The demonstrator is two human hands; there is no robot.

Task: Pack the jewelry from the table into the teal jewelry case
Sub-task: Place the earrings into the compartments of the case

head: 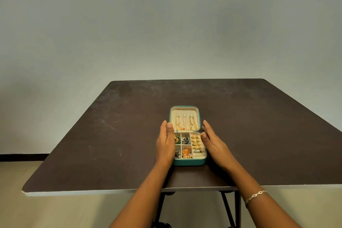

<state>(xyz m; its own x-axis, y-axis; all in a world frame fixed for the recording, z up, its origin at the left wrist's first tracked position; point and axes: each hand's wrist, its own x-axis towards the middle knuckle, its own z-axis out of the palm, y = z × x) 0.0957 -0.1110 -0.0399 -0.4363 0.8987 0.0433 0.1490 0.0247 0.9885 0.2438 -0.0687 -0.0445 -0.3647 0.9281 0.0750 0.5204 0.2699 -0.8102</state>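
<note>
The teal jewelry case (189,162) lies open on the dark table, its lid laid flat on the far side. Gold necklaces (185,124) hang on the hooks in the cream lid. Gold rings (196,142) sit in the roll slots on the right of the tray, and earrings (186,152) fill the small compartments. My left hand (165,143) rests flat against the case's left side, fingers straight. My right hand (212,141) lies along the right side, fingers straight, thumb over the ring section. Neither hand holds anything.
The dark brown table (111,135) has a pale front edge and rounded corners. A plain wall stands behind it. Black folding legs (228,209) show under the front edge. A silver bracelet (256,196) is on my right wrist.
</note>
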